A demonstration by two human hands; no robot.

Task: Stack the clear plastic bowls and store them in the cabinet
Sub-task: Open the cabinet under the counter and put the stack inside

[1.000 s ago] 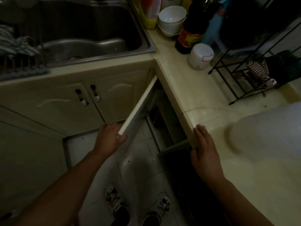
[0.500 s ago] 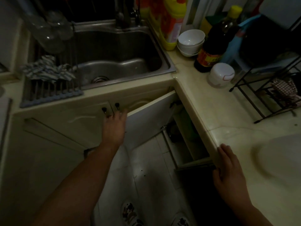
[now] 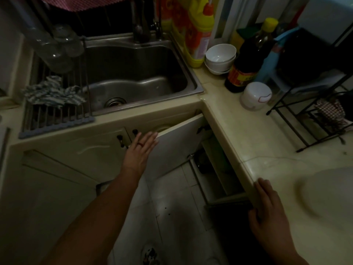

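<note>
Cabinet door (image 3: 177,144) under the sink (image 3: 133,73) hangs partly ajar. L hand (image 3: 140,152) reaches to it w/ arm outstretched, fingers straight & together, flat against door's near edge. R hand (image 3: 267,213), right of sink, rests on the counter (image 3: 238,134) edge, fingers relaxed, gripping nothing.

The counter (image 3: 236,131) is pale cream with faint veining, and the cabinet door (image 3: 177,142) matches it. The white bowls (image 3: 220,56) are plain. The detergent bottle (image 3: 198,31) is yellow with an orange-red label. The cloth (image 3: 51,92) is grey-and-white striped (colours dim in this light), the ring (image 3: 140,144) red.
</note>
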